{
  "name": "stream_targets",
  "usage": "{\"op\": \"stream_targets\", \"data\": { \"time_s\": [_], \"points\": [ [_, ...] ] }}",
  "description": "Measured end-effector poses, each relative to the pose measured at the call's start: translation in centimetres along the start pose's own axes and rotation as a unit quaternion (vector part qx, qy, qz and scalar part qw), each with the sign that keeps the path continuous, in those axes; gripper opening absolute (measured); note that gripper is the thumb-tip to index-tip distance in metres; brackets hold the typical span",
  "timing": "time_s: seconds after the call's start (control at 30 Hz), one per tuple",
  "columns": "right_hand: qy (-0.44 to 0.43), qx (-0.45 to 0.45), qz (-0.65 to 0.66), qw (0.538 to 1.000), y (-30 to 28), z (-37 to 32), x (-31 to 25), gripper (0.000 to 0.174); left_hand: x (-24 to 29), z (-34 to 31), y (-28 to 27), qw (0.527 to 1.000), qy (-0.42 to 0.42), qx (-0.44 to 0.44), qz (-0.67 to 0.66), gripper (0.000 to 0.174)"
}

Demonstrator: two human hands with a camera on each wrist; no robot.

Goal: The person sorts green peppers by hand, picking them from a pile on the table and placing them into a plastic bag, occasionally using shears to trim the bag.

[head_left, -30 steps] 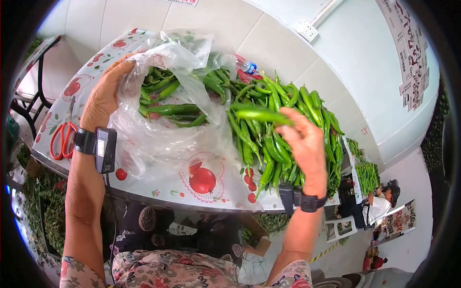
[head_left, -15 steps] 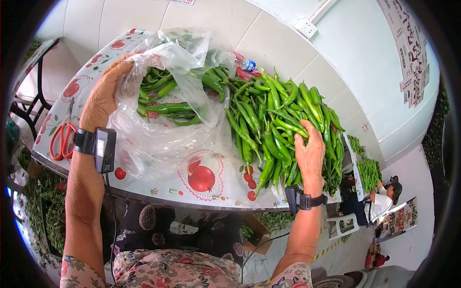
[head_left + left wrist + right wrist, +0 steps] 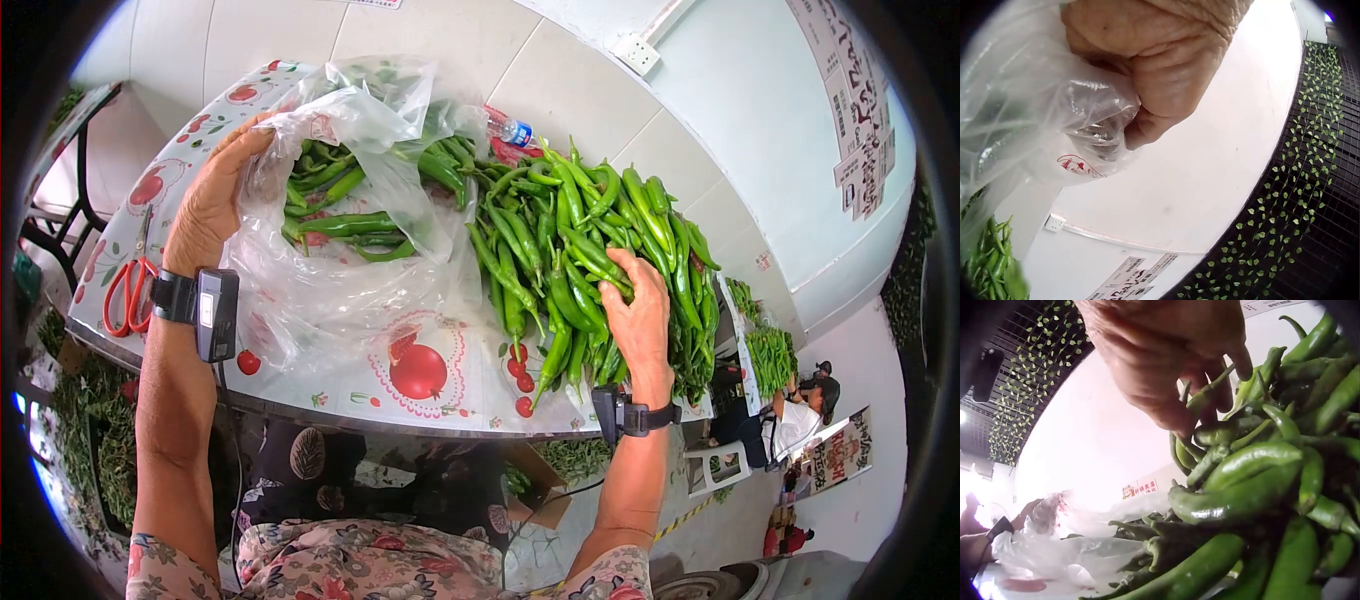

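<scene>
My left hand holds the rim of a clear plastic bag at its left side, keeping its mouth spread. In the left wrist view, bag film bunches between the thumb and fingers. Several green chili peppers lie inside the bag. On the right, a heap of long green chili peppers covers the table. My right hand is at this heap, thumb and fingertips pinching green chili peppers near their stems. Part of that grip is hidden behind the hand in the right wrist view.
Red-handled scissors lie at the left of the patterned tablecloth. A bottle lies behind the heap, near the wall. At far right a seated person is beside another table with green peppers.
One second ago my right hand held a blurred pepper above the heap. It then moved right and down to the heap, where it pinches peppers now. My left hand stays on the bag.
</scene>
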State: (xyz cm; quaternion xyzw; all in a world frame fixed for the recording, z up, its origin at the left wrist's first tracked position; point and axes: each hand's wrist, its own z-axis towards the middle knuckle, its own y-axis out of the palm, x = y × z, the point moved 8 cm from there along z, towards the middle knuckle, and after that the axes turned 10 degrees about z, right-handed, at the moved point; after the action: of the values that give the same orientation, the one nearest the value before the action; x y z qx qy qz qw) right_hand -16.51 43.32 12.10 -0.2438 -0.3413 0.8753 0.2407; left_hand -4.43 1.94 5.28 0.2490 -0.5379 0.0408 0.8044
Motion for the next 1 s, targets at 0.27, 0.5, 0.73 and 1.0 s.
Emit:
{"op": "stream_targets", "data": {
  "time_s": [0.27,0.5,0.73,1.0],
  "points": [
    [-0.052,0.002,-0.043,0.998,0.0,0.2,-0.5,0.024,-0.4,0.3,-0.5,1.000,-0.001,0.007,0.008,0.039],
    [-0.002,-0.029,-0.035,0.999,0.1,0.5,0.6,0.022,0.2,-0.3,0.1,1.000,0.009,0.005,0.000,0.039],
    [-0.014,0.076,0.014,0.997,-0.8,1.1,-0.2,0.018,2.7,-1.2,-0.1,0.928,0.265,-0.008,0.262,0.038],
    [-0.144,-0.008,-0.047,0.988,5.2,-0.8,-3.2,0.014,1.1,-0.5,-1.8,0.927,0.223,-0.006,0.301,0.042]
  ]
}}
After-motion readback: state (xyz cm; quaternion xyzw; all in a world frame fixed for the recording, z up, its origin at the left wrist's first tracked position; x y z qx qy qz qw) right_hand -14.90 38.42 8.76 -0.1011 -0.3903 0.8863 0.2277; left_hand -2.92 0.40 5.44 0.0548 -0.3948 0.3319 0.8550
